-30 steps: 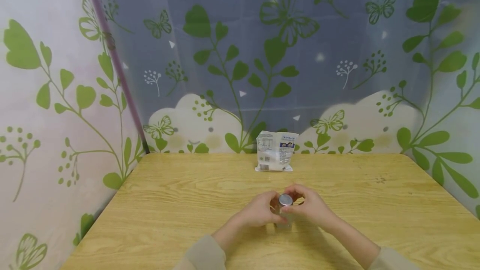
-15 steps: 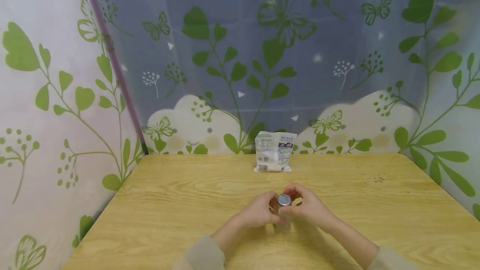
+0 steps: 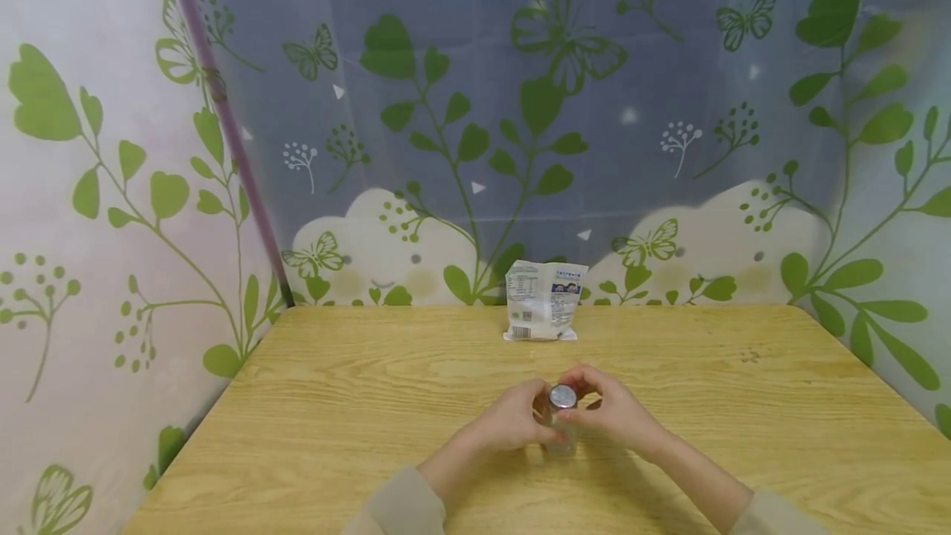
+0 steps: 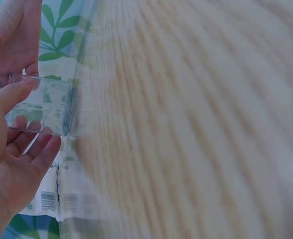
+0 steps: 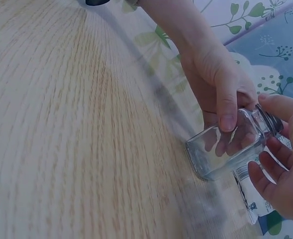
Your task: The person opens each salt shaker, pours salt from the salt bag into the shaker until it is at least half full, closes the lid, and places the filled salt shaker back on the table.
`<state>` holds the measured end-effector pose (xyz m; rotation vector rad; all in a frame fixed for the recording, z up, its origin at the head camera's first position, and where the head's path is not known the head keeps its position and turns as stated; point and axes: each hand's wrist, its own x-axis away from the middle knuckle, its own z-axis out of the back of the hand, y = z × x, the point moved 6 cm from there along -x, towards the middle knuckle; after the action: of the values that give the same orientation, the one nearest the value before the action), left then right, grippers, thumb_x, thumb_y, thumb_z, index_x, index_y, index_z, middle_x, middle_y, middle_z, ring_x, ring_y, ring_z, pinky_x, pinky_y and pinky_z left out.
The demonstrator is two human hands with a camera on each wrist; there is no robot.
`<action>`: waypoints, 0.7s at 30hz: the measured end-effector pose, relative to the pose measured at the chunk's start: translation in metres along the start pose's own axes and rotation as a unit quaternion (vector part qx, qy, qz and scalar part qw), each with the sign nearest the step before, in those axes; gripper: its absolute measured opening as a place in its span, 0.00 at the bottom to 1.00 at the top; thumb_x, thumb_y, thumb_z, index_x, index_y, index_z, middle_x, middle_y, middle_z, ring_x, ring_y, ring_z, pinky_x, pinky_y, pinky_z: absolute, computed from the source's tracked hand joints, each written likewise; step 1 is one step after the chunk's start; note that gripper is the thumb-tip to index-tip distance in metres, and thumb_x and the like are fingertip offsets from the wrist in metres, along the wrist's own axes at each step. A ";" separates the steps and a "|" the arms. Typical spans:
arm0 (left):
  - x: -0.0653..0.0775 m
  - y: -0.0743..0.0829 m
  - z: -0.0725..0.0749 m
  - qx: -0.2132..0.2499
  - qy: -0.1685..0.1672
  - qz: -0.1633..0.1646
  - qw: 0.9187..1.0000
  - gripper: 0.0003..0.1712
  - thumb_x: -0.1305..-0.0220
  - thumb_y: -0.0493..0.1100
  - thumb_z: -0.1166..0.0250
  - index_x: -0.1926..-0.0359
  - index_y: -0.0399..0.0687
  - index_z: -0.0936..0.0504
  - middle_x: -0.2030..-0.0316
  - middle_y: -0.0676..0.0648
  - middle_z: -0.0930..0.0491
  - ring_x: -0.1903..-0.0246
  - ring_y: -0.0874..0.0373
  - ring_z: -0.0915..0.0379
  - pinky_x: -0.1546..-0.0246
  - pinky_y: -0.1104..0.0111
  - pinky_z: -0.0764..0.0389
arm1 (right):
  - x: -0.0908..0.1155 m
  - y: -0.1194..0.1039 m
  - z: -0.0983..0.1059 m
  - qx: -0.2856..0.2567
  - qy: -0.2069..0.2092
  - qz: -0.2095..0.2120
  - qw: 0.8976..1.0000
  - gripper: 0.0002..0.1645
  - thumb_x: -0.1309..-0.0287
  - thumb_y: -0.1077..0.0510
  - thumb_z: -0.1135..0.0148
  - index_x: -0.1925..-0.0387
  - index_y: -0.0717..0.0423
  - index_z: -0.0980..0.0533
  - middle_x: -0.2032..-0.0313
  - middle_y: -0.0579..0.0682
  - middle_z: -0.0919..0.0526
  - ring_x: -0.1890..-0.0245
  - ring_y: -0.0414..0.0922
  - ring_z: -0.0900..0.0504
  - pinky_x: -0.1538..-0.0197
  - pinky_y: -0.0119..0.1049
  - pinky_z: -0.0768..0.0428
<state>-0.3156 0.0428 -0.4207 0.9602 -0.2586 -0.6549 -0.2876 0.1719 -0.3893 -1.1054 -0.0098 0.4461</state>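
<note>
Pale left panel (image 3: 111, 180): printed with green leaves, it runs along the left edge of the bench (image 3: 349, 403). A purple strip (image 3: 241, 147) descends to the far left corner. Right of the strip, a blue back panel (image 3: 446, 15) with leaf and butterfly prints rises behind the far edge.

Left hand (image 3: 513, 415): enters from the near side, with a light sleeve (image 3: 412, 498) at the forearm. The hand is clamped on the glass body of the jar (image 3: 566, 441), thumb on one side and fingers on the other.

Packet (image 3: 545, 301): white, printed with text and a barcode, it stands near the far edge, beyond the jar.

Jar: clear, with flat sides, located about midway between the left and right edges of the bench, well apart from the far edge. The long axis is vertical; the base points down and meets the bench surface, and the silver lid (image 3: 562, 395) points up.

Right hand (image 3: 617, 413): enters from the near right. Thumb and fingers are clamped on the lid from opposite sides.

Dark mark (image 3: 750, 356): lies on the bench surface toward the far right corner.
</note>
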 end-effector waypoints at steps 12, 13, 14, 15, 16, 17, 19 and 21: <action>0.001 0.001 0.001 0.001 0.001 -0.002 1.000 0.23 0.57 0.42 0.25 0.59 0.46 0.25 0.69 0.57 0.27 0.68 0.66 0.31 0.66 0.73 0.28 | -0.003 0.003 -0.002 0.017 0.019 -0.003 1.000 0.24 0.52 0.57 0.29 0.57 0.63 0.30 0.64 0.53 0.25 0.61 0.47 0.28 0.64 0.35 0.24; 0.000 0.001 0.001 0.003 0.001 -0.003 1.000 0.23 0.57 0.42 0.25 0.59 0.46 0.25 0.69 0.57 0.27 0.68 0.66 0.31 0.67 0.72 0.28 | -0.003 0.003 -0.002 0.018 0.020 -0.001 1.000 0.24 0.52 0.57 0.29 0.57 0.63 0.29 0.64 0.52 0.25 0.61 0.47 0.28 0.64 0.35 0.24; 0.000 0.001 0.001 0.004 0.001 -0.004 1.000 0.23 0.57 0.42 0.25 0.60 0.46 0.25 0.69 0.56 0.27 0.68 0.66 0.31 0.67 0.72 0.28 | -0.003 0.003 -0.002 0.019 0.020 0.003 1.000 0.24 0.52 0.56 0.30 0.57 0.63 0.29 0.64 0.52 0.25 0.61 0.47 0.28 0.64 0.35 0.24; 0.000 0.002 0.001 0.005 0.002 -0.005 1.000 0.23 0.57 0.42 0.25 0.59 0.46 0.25 0.69 0.56 0.27 0.68 0.65 0.31 0.67 0.72 0.28 | -0.003 0.002 -0.002 0.020 0.019 0.007 1.000 0.23 0.52 0.56 0.30 0.57 0.62 0.29 0.64 0.52 0.25 0.61 0.47 0.27 0.64 0.35 0.24; 0.000 0.001 0.001 0.005 0.002 -0.005 1.000 0.23 0.57 0.42 0.25 0.59 0.46 0.25 0.69 0.56 0.27 0.68 0.66 0.31 0.67 0.72 0.28 | -0.003 0.002 -0.001 0.021 0.017 0.010 1.000 0.23 0.51 0.56 0.30 0.57 0.62 0.29 0.63 0.52 0.25 0.61 0.47 0.27 0.64 0.35 0.24; 0.000 0.001 0.001 0.005 0.001 -0.006 1.000 0.23 0.57 0.42 0.25 0.59 0.46 0.25 0.69 0.56 0.27 0.68 0.66 0.31 0.67 0.72 0.28 | -0.002 0.003 -0.001 0.021 0.015 0.012 1.000 0.23 0.51 0.56 0.30 0.56 0.61 0.28 0.63 0.52 0.25 0.61 0.47 0.27 0.64 0.35 0.24; -0.001 0.000 0.001 0.002 0.001 -0.006 1.000 0.24 0.57 0.42 0.25 0.59 0.46 0.25 0.69 0.57 0.27 0.68 0.66 0.31 0.67 0.73 0.28 | -0.001 0.003 -0.001 0.019 0.012 0.015 1.000 0.22 0.50 0.56 0.31 0.55 0.61 0.28 0.62 0.52 0.24 0.60 0.46 0.27 0.64 0.35 0.24; -0.001 -0.001 0.000 0.000 -0.001 -0.006 1.000 0.24 0.57 0.43 0.25 0.59 0.46 0.25 0.68 0.57 0.27 0.67 0.66 0.31 0.66 0.73 0.28 | -0.001 0.003 -0.001 0.014 0.009 0.018 1.000 0.23 0.50 0.57 0.31 0.54 0.62 0.28 0.62 0.52 0.24 0.60 0.46 0.28 0.64 0.35 0.24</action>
<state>-0.3169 0.0427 -0.4217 0.9629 -0.2539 -0.6672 -0.2891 0.1718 -0.3925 -1.0842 0.0329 0.4679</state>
